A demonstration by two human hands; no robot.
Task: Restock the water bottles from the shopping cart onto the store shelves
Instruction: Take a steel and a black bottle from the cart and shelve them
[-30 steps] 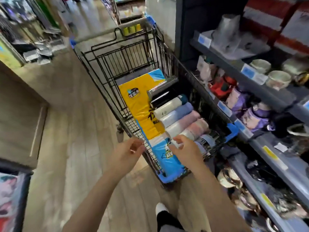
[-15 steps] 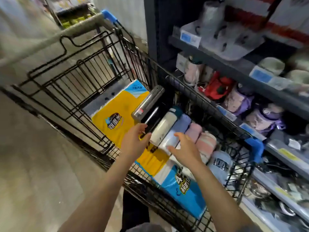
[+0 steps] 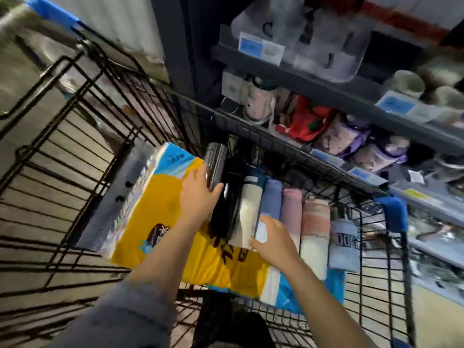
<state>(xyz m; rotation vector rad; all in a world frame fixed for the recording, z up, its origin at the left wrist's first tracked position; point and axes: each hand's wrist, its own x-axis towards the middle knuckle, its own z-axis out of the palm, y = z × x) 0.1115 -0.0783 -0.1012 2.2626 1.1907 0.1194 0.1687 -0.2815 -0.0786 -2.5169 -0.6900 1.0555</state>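
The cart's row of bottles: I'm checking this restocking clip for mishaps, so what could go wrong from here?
1. The bottles lie side by side, touching. Lifting the steel bottle or the black bottle under the left hand may set the neighbours rolling.
2. The right hand reaches over the white bottle and blue bottle with no clear grip; one could slip.
3. The shelf looks crowded, so a placed bottle might knock stock off.
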